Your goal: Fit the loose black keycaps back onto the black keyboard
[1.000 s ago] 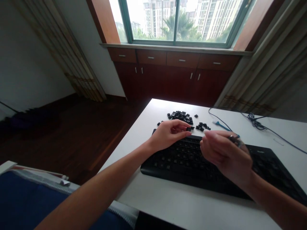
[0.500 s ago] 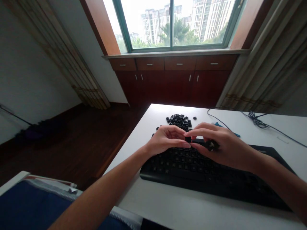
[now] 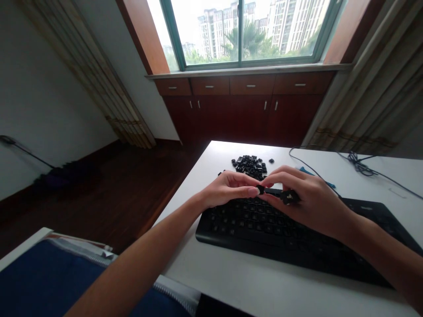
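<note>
The left hand [image 3: 228, 190] curls, its fingertips pinching a small black keycap [image 3: 261, 189] that the right hand's fingers also touch. The right hand [image 3: 313, 204] pinches a second dark piece [image 3: 289, 197], its shape hard to tell. Both hands hover just above the top edge of a black keyboard [image 3: 251, 237], toward the far end of the white table [image 3: 231, 152], just before a heap of loose keycaps [image 3: 249, 166].

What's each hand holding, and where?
Left hand: a black keycap, pinched at the fingertips. Right hand: a dark piece, held between the fingers.
</note>
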The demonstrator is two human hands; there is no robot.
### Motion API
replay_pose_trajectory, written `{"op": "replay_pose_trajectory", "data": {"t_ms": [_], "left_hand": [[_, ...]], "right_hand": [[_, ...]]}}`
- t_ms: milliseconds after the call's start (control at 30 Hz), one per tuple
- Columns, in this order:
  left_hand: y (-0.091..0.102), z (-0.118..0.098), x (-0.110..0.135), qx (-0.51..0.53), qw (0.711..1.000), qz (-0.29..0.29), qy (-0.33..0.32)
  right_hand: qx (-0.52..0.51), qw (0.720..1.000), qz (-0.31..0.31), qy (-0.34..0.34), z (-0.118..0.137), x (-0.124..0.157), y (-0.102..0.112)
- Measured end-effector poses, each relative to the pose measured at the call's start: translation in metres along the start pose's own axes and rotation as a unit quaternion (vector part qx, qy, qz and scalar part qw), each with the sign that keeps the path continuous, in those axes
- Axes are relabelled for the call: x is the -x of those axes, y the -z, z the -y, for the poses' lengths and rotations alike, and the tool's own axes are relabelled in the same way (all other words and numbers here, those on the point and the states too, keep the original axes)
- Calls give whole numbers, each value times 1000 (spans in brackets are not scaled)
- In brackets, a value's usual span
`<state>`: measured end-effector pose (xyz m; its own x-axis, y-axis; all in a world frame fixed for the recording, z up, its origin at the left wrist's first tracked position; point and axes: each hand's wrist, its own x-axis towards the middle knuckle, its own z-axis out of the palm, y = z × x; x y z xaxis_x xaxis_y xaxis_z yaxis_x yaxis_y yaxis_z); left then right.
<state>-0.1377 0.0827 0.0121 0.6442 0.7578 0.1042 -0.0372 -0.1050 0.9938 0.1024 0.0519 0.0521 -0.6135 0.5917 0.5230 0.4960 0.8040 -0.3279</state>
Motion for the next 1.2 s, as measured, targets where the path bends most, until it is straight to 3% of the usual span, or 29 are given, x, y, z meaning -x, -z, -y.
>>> {"op": "replay_pose_trajectory", "data": {"t_ms": [467,733,800,867,1000,1200], "left_hand": [[0,-8,2,-40,997,62,-29],[2,-4,-1,-4,996,80,-31],[2,-3,-4,10,999,36,-20],[4,0,-6,7,998,-55,-21],[10,5,-10,-54,974,-213,-61],[14,9,-10,-106,961,-237,-97]], "right_hand": [[-47,996,5,70,-3,0,-1],[-56,992,-68,92,10,0,-7],[-43,992,-81,83,13,2,-12],[-40,994,-74,63,15,4,-20],[-60,998,0,17,22,11,-44],[-53,995,76,-20,33,16,-69]]}}
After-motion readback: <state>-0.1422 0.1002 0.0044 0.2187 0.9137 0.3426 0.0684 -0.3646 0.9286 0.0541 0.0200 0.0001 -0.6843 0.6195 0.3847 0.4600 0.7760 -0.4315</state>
